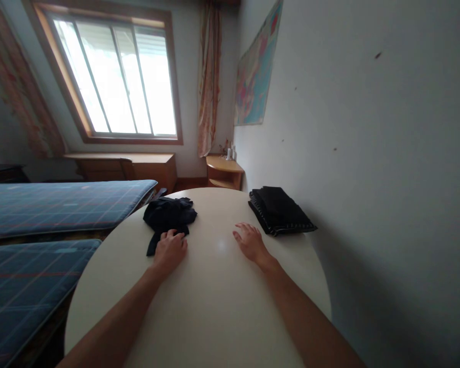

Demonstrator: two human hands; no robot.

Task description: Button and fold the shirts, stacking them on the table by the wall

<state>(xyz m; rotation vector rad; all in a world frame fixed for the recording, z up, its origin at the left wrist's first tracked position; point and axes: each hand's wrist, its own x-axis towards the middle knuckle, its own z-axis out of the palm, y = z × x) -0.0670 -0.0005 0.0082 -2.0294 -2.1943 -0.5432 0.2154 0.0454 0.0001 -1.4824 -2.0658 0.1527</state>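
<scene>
A crumpled dark cloth lies on the left part of the round white table. My left hand rests at the near edge of this cloth, over its lower flap, fingers slightly bent and apart, gripping nothing that I can make out. On the right side of the table sits a flat folded black cloth with light stitching along its edges. Just left of and nearer than that stack, my right hand is on the tabletop with its fingers spread, holding nothing.
The white wall runs close along the table's right side. Two plaid-covered beds are at the left. Beyond the table stand a wooden desk under the window and a small corner shelf.
</scene>
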